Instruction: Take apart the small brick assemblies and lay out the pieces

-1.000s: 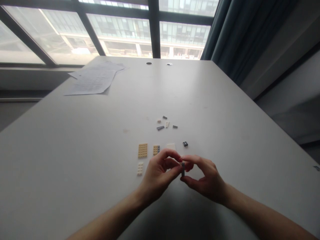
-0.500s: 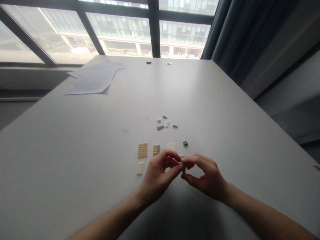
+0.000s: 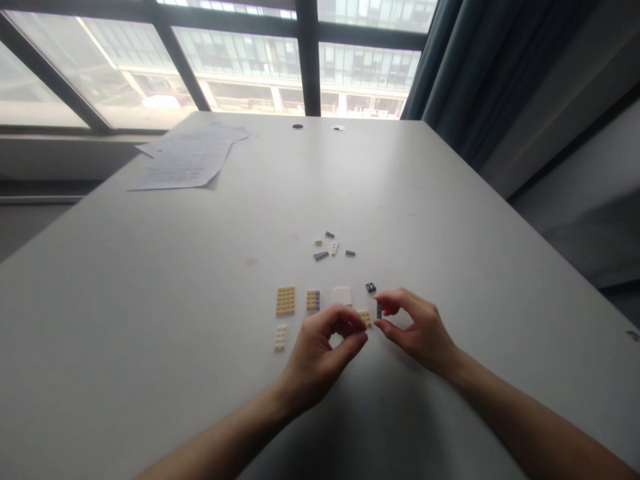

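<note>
- While the left hand [image 3: 323, 343] is just beside the small tan brick [image 3: 366, 316], its fingertips are nearly together; can't tell if they've got anything.
- Right hand [image 3: 423, 328] has the dark gray brick [image 3: 379, 309] pinched between thumb and finger, just right of that tan one.
- Black brick [image 3: 371, 288] sits on the table [image 3: 200, 287], just past the right index fingertip.
- White tile [image 3: 343, 295], then a tan-and-gray block [image 3: 313, 300], then a bigger tan plate [image 3: 285, 301] off to the left.

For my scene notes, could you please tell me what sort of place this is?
Probably an office or similar workroom: a broad white table holds printed papers and stands by a large window facing another building.
</note>
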`<state>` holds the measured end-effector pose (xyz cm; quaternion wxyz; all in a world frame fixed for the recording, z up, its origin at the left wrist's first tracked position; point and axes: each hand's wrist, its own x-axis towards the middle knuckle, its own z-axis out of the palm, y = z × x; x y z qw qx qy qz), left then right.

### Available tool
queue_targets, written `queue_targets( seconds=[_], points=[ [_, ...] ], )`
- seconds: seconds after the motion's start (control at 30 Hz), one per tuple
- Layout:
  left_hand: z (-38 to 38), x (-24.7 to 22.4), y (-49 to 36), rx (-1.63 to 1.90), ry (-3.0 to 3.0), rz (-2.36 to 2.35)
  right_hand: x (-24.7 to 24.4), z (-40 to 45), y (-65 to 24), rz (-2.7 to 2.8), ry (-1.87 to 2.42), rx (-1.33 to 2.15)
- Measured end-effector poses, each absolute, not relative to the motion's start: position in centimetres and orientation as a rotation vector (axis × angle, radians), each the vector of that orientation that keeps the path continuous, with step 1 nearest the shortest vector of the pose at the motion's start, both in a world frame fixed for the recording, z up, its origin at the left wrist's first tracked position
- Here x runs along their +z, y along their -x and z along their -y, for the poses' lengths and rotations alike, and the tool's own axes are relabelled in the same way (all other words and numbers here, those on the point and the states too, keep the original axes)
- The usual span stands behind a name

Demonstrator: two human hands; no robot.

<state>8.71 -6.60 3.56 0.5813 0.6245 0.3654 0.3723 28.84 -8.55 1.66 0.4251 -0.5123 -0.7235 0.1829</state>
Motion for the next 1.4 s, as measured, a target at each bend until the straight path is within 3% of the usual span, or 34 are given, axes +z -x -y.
queue_targets(
  seconds=[1.4],
  points=[
    [7.8, 2.7, -9.1, 0.72, -1.974, -0.591, 1.0, 8.5, -28.7, 1.944, 1.43, 0.583]
  ],
)
